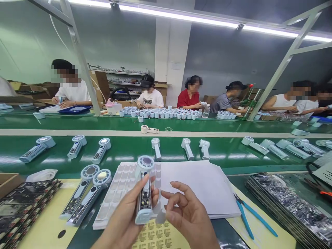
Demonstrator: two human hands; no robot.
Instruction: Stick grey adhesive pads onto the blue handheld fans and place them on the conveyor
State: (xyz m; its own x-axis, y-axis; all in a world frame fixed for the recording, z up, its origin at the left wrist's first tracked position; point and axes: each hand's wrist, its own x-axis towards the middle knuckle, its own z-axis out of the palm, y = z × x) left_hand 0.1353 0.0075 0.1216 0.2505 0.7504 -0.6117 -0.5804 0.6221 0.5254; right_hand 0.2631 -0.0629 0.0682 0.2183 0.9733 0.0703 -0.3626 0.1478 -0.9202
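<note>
My left hand is wrapped round a light-blue handheld fan, head up, its handle uncovered so the circuit board inside shows. Just right of it, my right hand pinches a small thin greyish translucent piece between thumb and fingers. Beneath both hands lie a sheet of clear stickers on a white paper stack and a yellow sheet with printed shapes. Two more fans with uncovered handles, one fan and another fan, rest side by side to the left.
Blue-handled cutters lie at the right beside stacked circuit boards. More circuit boards are stacked at left. Several fans line the green conveyor belt. Co-workers sit across it, behind many fan heads.
</note>
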